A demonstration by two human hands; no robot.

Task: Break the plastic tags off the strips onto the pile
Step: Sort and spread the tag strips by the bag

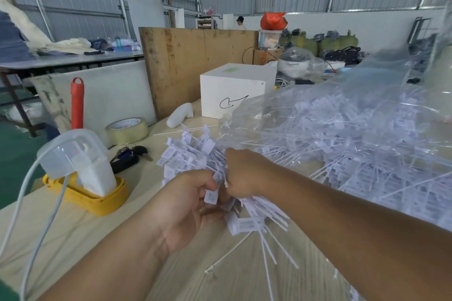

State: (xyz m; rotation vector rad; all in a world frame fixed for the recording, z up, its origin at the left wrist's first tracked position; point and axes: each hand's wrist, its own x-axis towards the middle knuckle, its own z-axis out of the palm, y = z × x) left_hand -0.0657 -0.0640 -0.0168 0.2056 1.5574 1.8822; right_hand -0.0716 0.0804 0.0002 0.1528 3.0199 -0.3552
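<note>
Reaching in from the bottom left of the frame, the left hand (pixel 193 200) is seen palm toward the camera, its fingers curled and its thumb pinching a white tag (pixel 211 196) at the middle of the frame. From the lower right the right forearm is stretched across, and the right hand (pixel 244 173) is shown knuckles up, closed around the bundle of strips (pixel 254 205) just beside the left hand. The bundle's long axis is laid from upper left to lower right: its tag ends are fanned toward the centre of the frame, while its thin tails are splayed down toward the bottom edge. A pile of tags (pixel 186 151) is spread on the pale wooden surface (pixel 80 230) just above the hands, and a far larger heap is held in a clear plastic bag (pixel 354 115) at the right. A roll of tape (pixel 127 131) and a white box (pixel 234 90) are set farther up the surface.
</note>
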